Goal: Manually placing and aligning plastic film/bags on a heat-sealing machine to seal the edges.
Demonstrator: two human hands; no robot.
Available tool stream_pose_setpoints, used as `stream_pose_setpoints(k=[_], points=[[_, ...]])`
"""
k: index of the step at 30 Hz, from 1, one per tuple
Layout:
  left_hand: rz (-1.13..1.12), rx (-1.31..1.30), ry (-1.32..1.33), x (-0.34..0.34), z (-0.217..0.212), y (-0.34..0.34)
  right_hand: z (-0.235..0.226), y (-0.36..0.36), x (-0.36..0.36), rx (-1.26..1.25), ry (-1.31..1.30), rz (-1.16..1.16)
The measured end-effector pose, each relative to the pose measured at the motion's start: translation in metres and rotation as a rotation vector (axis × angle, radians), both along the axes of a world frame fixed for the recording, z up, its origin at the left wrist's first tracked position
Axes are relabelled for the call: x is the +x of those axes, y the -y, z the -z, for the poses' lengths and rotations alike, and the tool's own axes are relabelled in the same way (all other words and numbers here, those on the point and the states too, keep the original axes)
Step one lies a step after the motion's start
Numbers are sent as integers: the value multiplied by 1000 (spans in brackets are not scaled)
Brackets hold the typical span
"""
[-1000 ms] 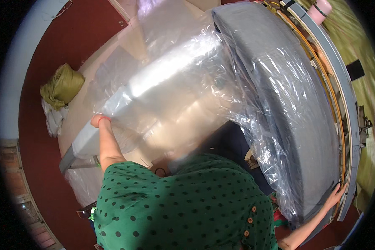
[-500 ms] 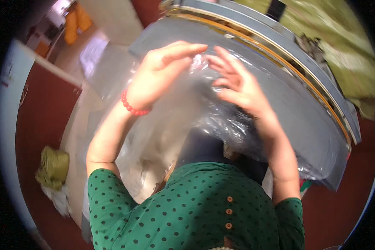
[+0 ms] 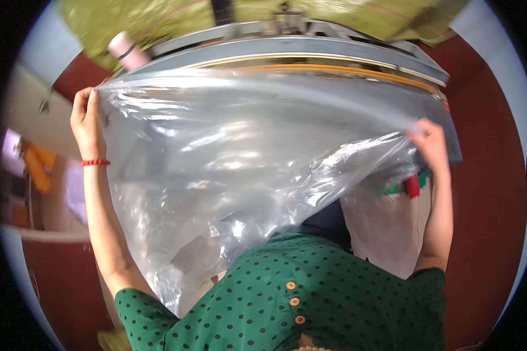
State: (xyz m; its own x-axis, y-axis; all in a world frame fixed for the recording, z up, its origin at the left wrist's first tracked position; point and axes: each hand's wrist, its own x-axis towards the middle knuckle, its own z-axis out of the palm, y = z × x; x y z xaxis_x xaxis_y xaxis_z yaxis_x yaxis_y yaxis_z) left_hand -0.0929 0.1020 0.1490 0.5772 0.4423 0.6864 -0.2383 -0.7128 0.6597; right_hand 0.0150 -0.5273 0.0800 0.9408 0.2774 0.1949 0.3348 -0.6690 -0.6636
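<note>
A large clear plastic sheet [image 3: 228,140] is stretched between my two hands, its upper edge running nearly straight from one to the other. At the far left, my left hand [image 3: 88,120] pinches one corner; a red bead bracelet circles that wrist. My right hand [image 3: 430,140] grips the same edge at the right, a little lower, and is slightly blurred. Wrinkled and shiny, the sheet hangs down toward my lap. Whether it is a single layer or a bag, I cannot tell. Through it a grey work surface [image 3: 448,140] shows dimly.
Behind the sheet runs a long machine bar [image 3: 310,47] with an orange strip. A pink roll [image 3: 127,51] stands at its left end. Yellow-green sheeting [image 3: 334,14] lies beyond. Red-and-blue walls flank both sides. Green and red items [image 3: 413,186] sit under the surface's right edge.
My hands have moved from close together in the middle to wide apart. The crumpled plastic is now spread taut between them. The view has turned to face the machine more squarely.
</note>
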Motion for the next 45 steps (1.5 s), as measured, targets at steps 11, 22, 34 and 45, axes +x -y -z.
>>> stream_pose_setpoints(k=[11,22,34,45], points=[[317,-69,-507,93,102,116,35,148,11,298,113,673],[496,-423,-624,85,155,122,67,155,-60,369,-311,707],[461,-548,-399,77,153,122,52,137,12,-231,89,671],[400,-732,-295,74,156,113,87,68,90,-245,267,1001]])
